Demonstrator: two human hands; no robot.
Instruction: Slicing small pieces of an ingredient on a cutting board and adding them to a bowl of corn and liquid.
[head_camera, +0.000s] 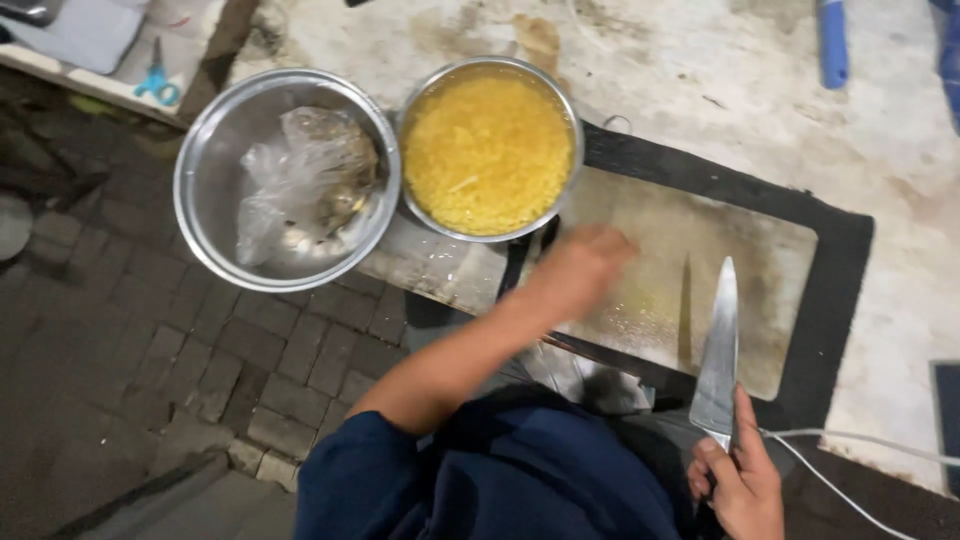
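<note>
I take the cutting board as my landmark: a pale slab in a dark frame, lying on a stained worktop.

My right hand sits at the board's near edge, fingers wrapped tight around the handle of a big kitchen knife, with one finger lying up against the base of the blade. The blade points away from me over the board's near right part, its flat side up. I judge it stiff, fairly light and sharp along the edge, so the handle is the only sound place to grip; wet fingers could slip there.

My left hand is over the board's left edge and blurred, so I cannot tell whether it is spread or curled; it seems to carry nothing.

Just beyond the board's far left corner stands a steel bowl full of fine yellow bits. I think it is heavy and easy to spill, best taken by the rim with both hands. Left of it, touching rim to rim, a second steel bowl holds a crumpled clear plastic bag, soft and light.
</note>
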